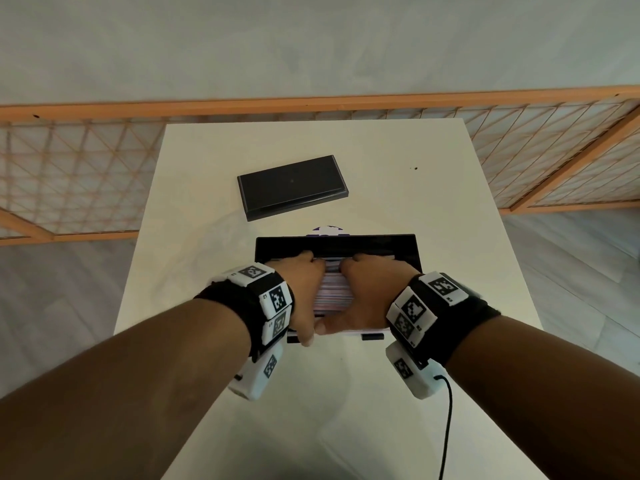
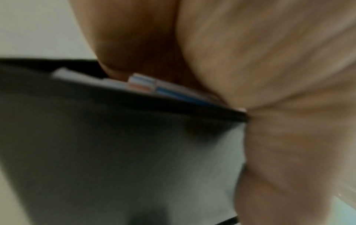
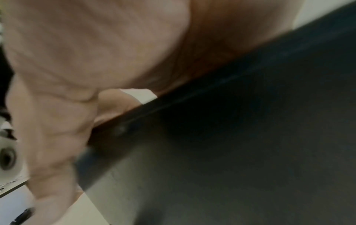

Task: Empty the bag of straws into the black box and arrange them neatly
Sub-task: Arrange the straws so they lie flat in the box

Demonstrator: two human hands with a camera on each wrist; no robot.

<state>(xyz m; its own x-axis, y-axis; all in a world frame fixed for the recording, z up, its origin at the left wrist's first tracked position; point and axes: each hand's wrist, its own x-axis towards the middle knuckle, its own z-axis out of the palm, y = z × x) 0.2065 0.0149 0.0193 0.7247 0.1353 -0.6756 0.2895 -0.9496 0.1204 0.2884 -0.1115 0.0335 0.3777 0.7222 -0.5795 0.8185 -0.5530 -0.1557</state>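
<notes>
Head view: an open black box (image 1: 401,242) sits on a white table (image 1: 433,209), its long side running left to right across the person's view. A pack of striped straws (image 1: 334,292) lies in it with the visible stack running from the near wall toward the far wall between the two hands. The left hand (image 1: 304,296) and the right hand (image 1: 367,296) press in on the straws from either side, fingers curled down over the far end of the stack and thumbs meeting at the near edge, so both hands grasp the bundle inside the box. Behind the box, farther along the table, lies a black lid (image 1: 292,185), flat and turned slightly askew. A small purple and white object (image 1: 327,231) peeks out just behind the far wall of the box; what it is cannot be told. A wooden lattice screen (image 1: 86,161) stands beyond the table.

Left wrist view: the picture is blurred. The outer wall of the black box (image 2: 115,152) fills the lower part. Above its rim, ends of straws (image 2: 142,83) with blue and red stripes show, and the left hand (image 2: 269,76) lies over them, touching the rim.

Right wrist view: also blurred. The right hand (image 3: 86,53) bears on the rim of the black box (image 3: 250,137), with the thumb running down the outer wall. The straws are hidden here.
</notes>
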